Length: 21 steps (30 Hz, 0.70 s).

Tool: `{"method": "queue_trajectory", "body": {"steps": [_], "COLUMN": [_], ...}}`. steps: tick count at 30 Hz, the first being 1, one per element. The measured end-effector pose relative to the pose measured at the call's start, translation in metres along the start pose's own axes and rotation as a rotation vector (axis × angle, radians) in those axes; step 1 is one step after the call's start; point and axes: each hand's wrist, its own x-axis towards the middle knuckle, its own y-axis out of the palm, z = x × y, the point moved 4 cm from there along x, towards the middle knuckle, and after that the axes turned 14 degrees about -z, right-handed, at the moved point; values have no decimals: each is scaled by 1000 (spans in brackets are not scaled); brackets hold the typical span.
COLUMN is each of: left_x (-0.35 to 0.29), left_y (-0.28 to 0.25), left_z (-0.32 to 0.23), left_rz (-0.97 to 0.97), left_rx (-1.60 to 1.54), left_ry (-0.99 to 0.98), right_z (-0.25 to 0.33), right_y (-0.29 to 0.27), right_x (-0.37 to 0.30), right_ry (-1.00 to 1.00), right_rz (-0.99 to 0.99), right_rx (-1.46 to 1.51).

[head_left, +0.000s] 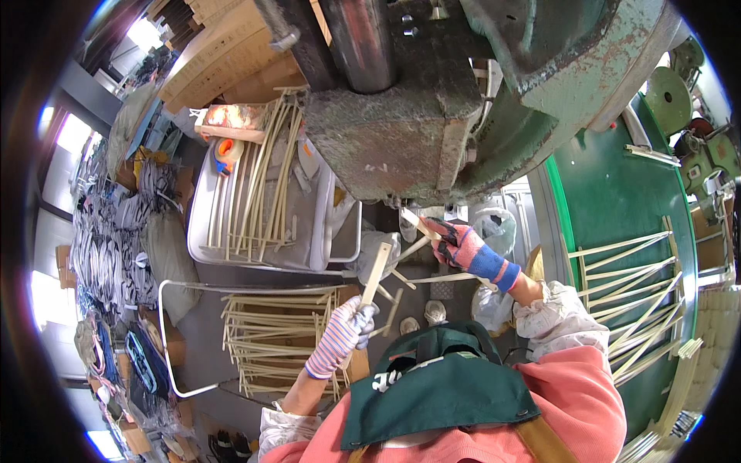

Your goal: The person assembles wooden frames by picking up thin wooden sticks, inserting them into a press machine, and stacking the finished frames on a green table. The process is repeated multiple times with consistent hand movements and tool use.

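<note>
My left hand (340, 336), in a striped knit glove, is closed round the lower end of a flat pale strip (375, 274) that points up and away from me. My right hand (467, 251), in a red and blue glove with dark fingertips, pinches another pale strip (420, 224). That strip's far end is at the underside of a worn green press (394, 143); whether it touches the tooling I cannot tell. More thin pale pieces (455, 277) run out between my hands, and how they join the held strips is unclear.
A metal tray (202, 231) at left holds long pale strips and an orange tape roll (225, 149). Nearer, a heap of crossed strips (270, 339) lies beside a bent white rail (164, 339). At right, several linked strips (629, 270) rest on a green table (610, 193).
</note>
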Motion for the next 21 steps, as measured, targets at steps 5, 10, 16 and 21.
{"method": "queue_trajectory", "body": {"steps": [5,10,16,21], "left_x": [-14,-16,13,30], "left_y": [5,17,31,34], "left_z": [4,-11,-32,-45], "left_rz": [-45,-11,53,91], "left_rx": [78,67,110,132], "left_ry": [134,225,318,322], "right_z": [-1,10,16,22], "right_y": [3,4,9,8], "right_x": [-3,-3,-8,-9], "right_ry": [-49,-291,-362,-362], "right_rz": [-78,-52,-196,-235], "right_rx": [-107,-112,-450,-627]}}
